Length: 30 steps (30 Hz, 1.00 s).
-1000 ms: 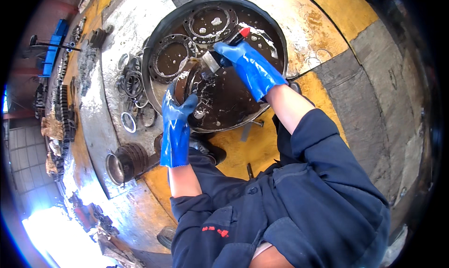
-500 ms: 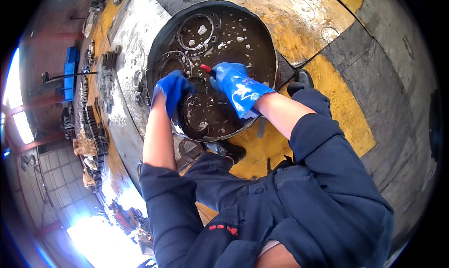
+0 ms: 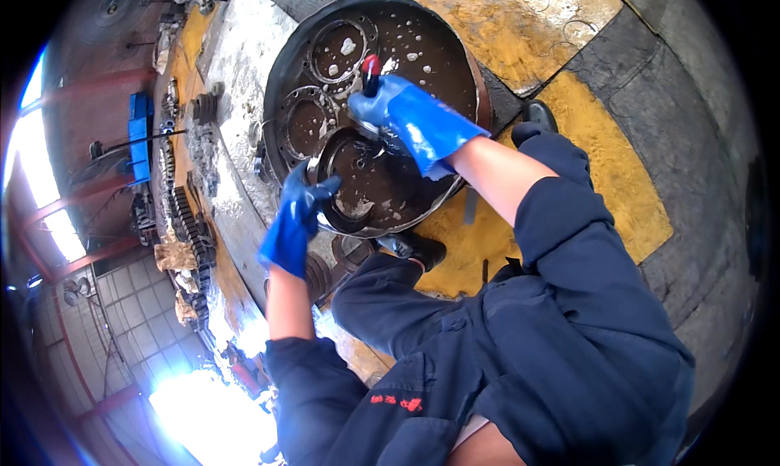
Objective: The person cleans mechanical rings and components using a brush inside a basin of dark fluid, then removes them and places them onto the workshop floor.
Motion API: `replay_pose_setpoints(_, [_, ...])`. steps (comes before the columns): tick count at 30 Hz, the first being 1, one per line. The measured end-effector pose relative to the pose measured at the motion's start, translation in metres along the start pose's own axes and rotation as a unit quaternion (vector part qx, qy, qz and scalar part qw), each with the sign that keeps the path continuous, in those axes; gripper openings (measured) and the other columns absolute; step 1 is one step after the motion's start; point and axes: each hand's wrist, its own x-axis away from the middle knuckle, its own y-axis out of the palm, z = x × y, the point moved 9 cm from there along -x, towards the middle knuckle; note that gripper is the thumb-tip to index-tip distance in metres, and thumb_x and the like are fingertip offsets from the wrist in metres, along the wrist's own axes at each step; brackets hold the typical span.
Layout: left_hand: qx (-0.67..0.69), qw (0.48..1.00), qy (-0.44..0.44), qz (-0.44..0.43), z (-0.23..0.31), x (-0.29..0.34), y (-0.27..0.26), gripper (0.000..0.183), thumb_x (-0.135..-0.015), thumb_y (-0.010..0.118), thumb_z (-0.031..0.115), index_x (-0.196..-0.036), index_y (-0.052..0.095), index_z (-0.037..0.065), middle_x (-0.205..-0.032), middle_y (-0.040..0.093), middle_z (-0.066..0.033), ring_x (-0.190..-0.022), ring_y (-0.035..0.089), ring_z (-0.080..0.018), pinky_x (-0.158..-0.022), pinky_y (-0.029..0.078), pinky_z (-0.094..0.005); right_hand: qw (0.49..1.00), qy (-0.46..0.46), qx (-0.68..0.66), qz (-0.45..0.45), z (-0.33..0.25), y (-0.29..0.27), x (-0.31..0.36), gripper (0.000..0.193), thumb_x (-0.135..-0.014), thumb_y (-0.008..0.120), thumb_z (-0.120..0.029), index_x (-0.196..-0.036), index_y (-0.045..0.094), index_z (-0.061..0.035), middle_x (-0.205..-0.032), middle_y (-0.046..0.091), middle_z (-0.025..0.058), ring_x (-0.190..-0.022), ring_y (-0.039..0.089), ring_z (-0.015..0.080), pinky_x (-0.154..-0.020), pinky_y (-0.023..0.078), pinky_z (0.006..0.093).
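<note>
A round dark tub point(image 3: 275, 68) of murky brown liquid stands on the floor in front of me. My right hand point(image 3: 380, 108), in a blue rubber glove, is closed around a tool with a red-ended black handle point(image 3: 371, 76); its working end, low by the ring, is mostly hidden. At the tub's near left edge, my gloved left hand point(image 3: 301, 210) grips the wall of a thick metal ring point(image 3: 325, 153), thumb on the inner side and fingers outside. Two thinner flanged rings with bolt holes lie beyond it: an upper ring point(image 3: 315, 60) and a middle ring point(image 3: 286, 125).
Dark stacked round parts point(image 3: 321, 275) sit beside the tub near my leg. Chain-like track parts point(image 3: 188, 214) line the left side, with a blue metal piece point(image 3: 140, 137) farther left. Metal plates and yellow-painted flooring point(image 3: 601, 157) surround the tub. My shoe point(image 3: 422, 248) is close to its near edge.
My left hand has drawn back toward me, from over the tub to the thick ring's near left side. My right hand has shifted slightly up and left, its tool handle now more upright.
</note>
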Motion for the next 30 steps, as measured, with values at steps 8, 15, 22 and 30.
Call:
replay_pose_setpoints(8, [-0.071,0.991,0.11,0.003,-0.048,-0.004,-0.03,0.041,-0.082,0.083,0.01,-0.121,0.074,0.006,-0.102,0.078,-0.0048,-0.091,0.072,-0.0145,-0.079,0.058,-0.0324,0.93,-0.21,-0.214,-0.211,-0.062,0.077,0.054,0.023,-0.099,0.069,-0.03,-0.107,0.076,-0.0097,-0.09,0.075,0.0018,-0.084,0.07,0.0112,-0.082,0.057,0.0304])
replay_pose_setpoints(15, [-0.351,0.924,0.127,0.08,-0.015,0.0,-0.017,0.033,-0.08,0.079,0.016,-0.111,0.076,0.005,-0.094,0.079,-0.0043,-0.084,0.072,-0.013,-0.077,0.058,-0.0316,0.971,-0.134,-0.13,-0.147,-0.026,0.073,-0.008,0.027,-0.099,0.07,-0.035,-0.096,0.078,-0.0093,-0.08,0.075,0.0022,-0.075,0.07,0.0139,-0.071,0.058,0.0317])
replay_pose_setpoints(22, [-0.185,0.972,0.136,0.056,-0.034,-0.003,-0.024,0.03,-0.083,0.078,0.011,-0.112,0.076,0.004,-0.095,0.078,-0.0005,-0.084,0.07,-0.0121,-0.074,0.056,-0.0299,0.986,-0.135,-0.024,-0.096,-0.045,0.045,-0.001,0.034,-0.099,0.06,-0.036,-0.083,0.076,-0.01,-0.073,0.071,0.0057,-0.072,0.068,0.0168,-0.068,0.052,0.0359])
replay_pose_setpoints(30, [-0.119,0.986,0.103,0.048,-0.056,-0.025,-0.025,0.035,-0.086,0.076,0.005,-0.121,0.074,0.004,-0.099,0.076,-0.0016,-0.084,0.068,-0.0108,-0.074,0.054,-0.0287,0.961,-0.207,-0.111,-0.145,-0.049,0.074,0.026,0.031,-0.097,0.068,-0.039,-0.108,0.082,-0.0124,-0.095,0.081,0.0093,-0.087,0.076,0.0222,-0.086,0.058,0.0376])
